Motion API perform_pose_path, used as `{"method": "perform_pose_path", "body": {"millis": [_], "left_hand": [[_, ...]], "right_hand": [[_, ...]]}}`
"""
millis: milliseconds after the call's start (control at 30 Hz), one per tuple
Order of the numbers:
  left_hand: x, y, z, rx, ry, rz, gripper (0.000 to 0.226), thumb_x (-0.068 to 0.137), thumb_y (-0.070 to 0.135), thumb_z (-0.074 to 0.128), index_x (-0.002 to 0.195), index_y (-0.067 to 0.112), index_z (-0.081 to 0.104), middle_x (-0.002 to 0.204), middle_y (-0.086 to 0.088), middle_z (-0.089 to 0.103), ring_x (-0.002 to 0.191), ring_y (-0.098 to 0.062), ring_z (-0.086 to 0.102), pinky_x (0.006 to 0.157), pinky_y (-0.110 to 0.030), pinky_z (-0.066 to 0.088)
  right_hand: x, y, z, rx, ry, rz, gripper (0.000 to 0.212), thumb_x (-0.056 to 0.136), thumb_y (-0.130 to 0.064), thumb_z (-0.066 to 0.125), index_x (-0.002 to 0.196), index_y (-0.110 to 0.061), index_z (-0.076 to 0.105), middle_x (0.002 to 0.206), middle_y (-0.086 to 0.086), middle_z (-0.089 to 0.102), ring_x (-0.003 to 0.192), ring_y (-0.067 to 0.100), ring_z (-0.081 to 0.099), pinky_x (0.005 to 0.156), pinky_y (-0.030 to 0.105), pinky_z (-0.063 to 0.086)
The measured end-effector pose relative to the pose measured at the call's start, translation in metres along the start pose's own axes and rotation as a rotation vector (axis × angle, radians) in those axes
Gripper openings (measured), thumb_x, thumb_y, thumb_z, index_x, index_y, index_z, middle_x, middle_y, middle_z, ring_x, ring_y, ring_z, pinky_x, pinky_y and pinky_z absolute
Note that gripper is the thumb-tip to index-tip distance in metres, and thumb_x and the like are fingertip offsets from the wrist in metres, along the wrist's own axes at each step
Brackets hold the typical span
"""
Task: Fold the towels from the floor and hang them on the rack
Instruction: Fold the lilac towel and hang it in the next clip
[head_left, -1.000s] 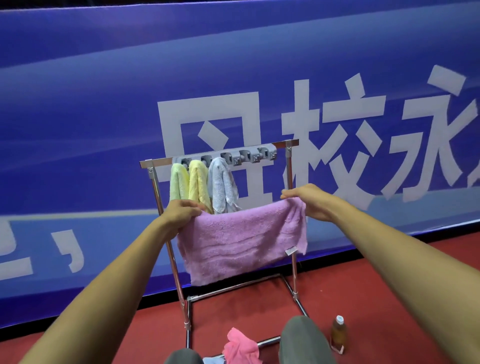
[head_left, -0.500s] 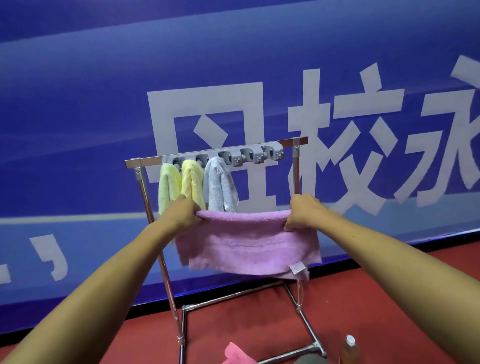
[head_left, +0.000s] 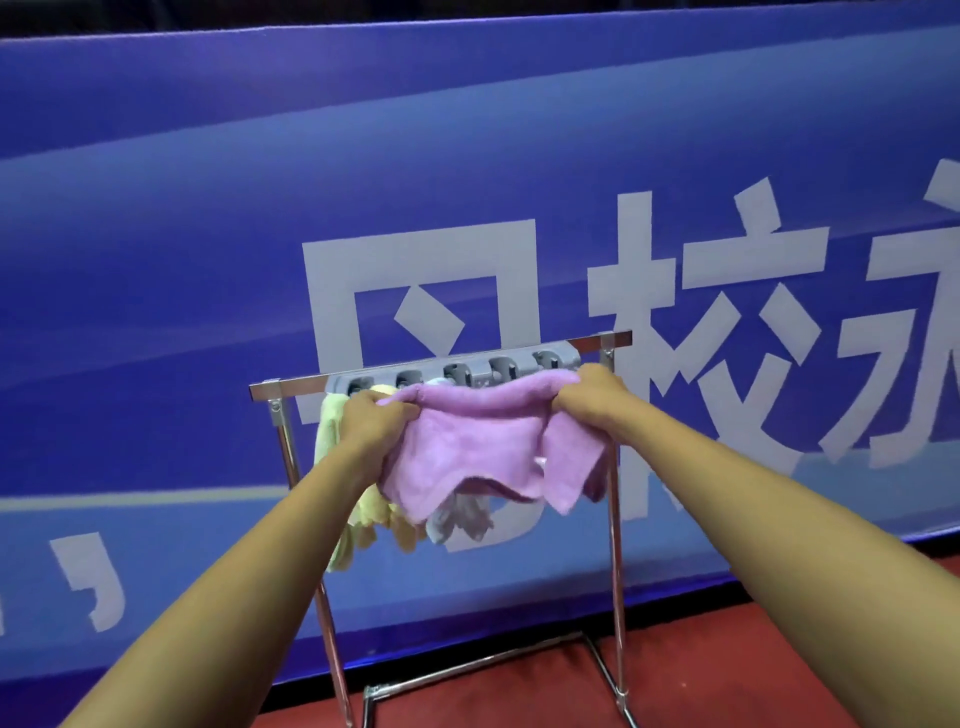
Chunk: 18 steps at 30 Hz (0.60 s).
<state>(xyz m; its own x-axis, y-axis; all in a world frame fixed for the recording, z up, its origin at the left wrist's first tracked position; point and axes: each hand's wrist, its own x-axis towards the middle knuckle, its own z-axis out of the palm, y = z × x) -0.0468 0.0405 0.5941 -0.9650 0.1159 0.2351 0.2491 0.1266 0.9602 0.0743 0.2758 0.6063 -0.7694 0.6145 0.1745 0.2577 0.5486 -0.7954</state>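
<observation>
A folded purple towel (head_left: 478, 447) hangs between my two hands, right in front of the metal rack (head_left: 291, 385). My left hand (head_left: 371, 423) grips its left top corner and my right hand (head_left: 592, 397) grips its right top corner, just below the rack's grey clip strip (head_left: 467, 371). Behind the purple towel hang a light green towel (head_left: 327, 431), a yellow towel (head_left: 371, 512) and a pale grey-white towel (head_left: 462, 517), each mostly hidden by my hands and the purple towel.
A blue banner wall (head_left: 467, 182) with large white characters stands close behind the rack. The floor (head_left: 727, 675) is red. The rack's chrome legs (head_left: 615, 571) and base bars (head_left: 467, 670) stand on the floor in front of me.
My hands have lifted the purple towel up to the clip strip, and it is more bunched now. The view tilted up, so the pink towel and the bottle on the floor left the frame.
</observation>
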Motion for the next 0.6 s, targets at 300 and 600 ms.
{"method": "perform_pose_path", "body": {"millis": [300, 600], "left_hand": [[0.031, 0.014, 0.013, 0.368, 0.176, 0.11, 0.051, 0.081, 0.06, 0.068, 0.079, 0.01, 0.071, 0.082, -0.007, 0.069, 0.08, -0.03, 0.065, 0.073, -0.039, 0.055], [0.064, 0.014, 0.017, 0.505, 0.106, 0.095, 0.048, 0.085, 0.059, 0.067, 0.076, 0.012, 0.069, 0.074, -0.002, 0.066, 0.077, -0.025, 0.064, 0.069, -0.035, 0.051]], "right_hand": [[0.035, -0.002, -0.001, 0.174, -0.195, 0.132, 0.075, 0.064, -0.047, 0.091, 0.118, -0.005, 0.059, 0.106, 0.009, 0.071, 0.084, 0.023, 0.071, 0.066, 0.033, 0.06], [0.08, -0.009, 0.004, 0.122, -0.062, 0.141, 0.085, 0.055, -0.059, 0.088, 0.118, -0.009, 0.059, 0.115, 0.005, 0.065, 0.101, 0.028, 0.066, 0.089, 0.041, 0.057]]}}
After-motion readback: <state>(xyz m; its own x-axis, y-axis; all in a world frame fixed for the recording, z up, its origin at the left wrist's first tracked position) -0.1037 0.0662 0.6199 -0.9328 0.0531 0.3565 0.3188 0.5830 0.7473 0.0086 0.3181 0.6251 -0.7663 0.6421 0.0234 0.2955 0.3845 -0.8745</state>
